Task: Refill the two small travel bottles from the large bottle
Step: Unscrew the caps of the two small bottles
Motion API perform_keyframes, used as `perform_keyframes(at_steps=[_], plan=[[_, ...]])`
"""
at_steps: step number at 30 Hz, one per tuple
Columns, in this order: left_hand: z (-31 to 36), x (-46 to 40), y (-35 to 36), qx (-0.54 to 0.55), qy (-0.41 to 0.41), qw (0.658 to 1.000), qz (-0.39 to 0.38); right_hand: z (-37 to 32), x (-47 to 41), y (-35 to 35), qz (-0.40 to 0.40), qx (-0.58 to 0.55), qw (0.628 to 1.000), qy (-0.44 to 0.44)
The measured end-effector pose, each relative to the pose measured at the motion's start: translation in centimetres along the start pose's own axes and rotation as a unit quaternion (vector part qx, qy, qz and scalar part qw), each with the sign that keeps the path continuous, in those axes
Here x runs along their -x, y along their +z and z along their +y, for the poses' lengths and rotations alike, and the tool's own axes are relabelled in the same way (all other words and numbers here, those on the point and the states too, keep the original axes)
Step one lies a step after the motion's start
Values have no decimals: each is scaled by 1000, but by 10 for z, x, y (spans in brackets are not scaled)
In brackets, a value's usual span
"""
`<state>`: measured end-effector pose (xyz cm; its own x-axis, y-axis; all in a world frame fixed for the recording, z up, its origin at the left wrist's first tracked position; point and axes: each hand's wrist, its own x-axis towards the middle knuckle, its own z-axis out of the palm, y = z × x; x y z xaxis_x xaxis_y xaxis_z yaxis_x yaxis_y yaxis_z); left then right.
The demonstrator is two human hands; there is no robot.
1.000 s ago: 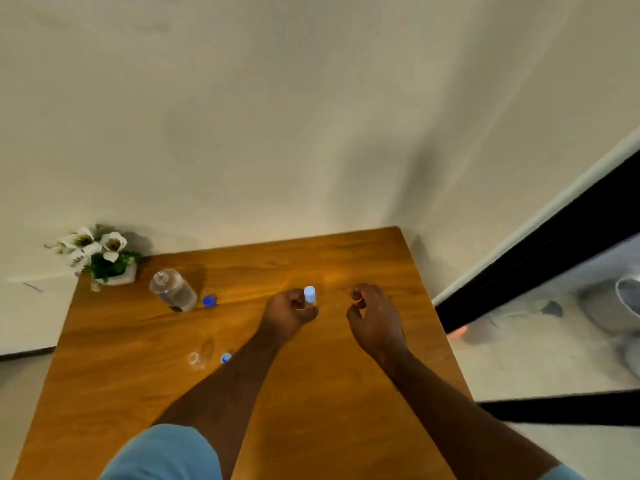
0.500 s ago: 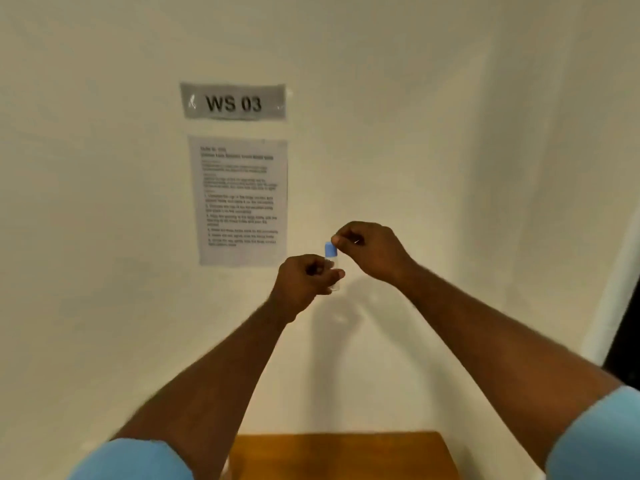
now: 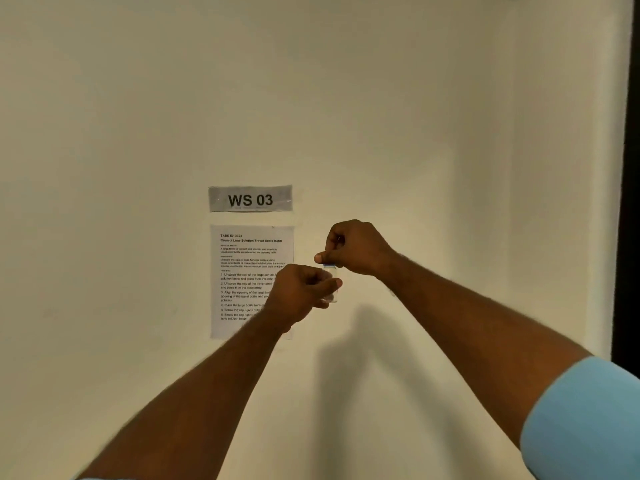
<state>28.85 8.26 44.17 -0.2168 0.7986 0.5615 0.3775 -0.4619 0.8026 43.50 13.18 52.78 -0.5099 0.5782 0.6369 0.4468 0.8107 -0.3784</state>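
Both hands are sitting higher against the wall than half a second ago, and the bench is dropping out of the bottom of the frame. Left hand is gripping the small travel bottle around its clear body, centre frame, just right of the instruction sheet. Right hand is pinching the blue cap from above, thumb and fingers closed on it. Looks like capping or uncapping; can't tell which way it's turning, or the fill level. Large bottle and second travel bottle are out of view, so remaining work is unclear.
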Motion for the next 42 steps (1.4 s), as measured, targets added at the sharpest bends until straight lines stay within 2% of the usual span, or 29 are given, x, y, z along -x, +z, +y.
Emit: perform_keyframes(at_steps=[6,14,17,20,22,26,30,34,37,42], plan=[[8,4,-4,6,2,1000,-2,-7,2,4,24,13,1000,-11],[4,10,-10,17,-5,1000,15,-11,11,21,38,-28,998,-28],[1,14,-12,23,-6,1000,14,-9,12,21,7,-44,998,-39],[0,17,-14,28,-7,999,18,-9,9,18,-45,-115,992,-28],[2,16,-16,30,-8,999,23,-12,6,16,-45,-137,990,-13],[8,14,-17,35,-4,999,11,-19,2,13,2,-59,998,-7],[7,13,-19,32,-6,999,9,-21,3,9,-26,-98,995,-8],[0,14,-20,28,-7,1000,14,-22,5,3,-105,-157,982,11],[-2,13,-21,27,-5,1000,15,-20,3,3,-77,-155,985,17],[-2,9,-22,35,-3,999,14,-15,1,9,-19,-91,996,4]])
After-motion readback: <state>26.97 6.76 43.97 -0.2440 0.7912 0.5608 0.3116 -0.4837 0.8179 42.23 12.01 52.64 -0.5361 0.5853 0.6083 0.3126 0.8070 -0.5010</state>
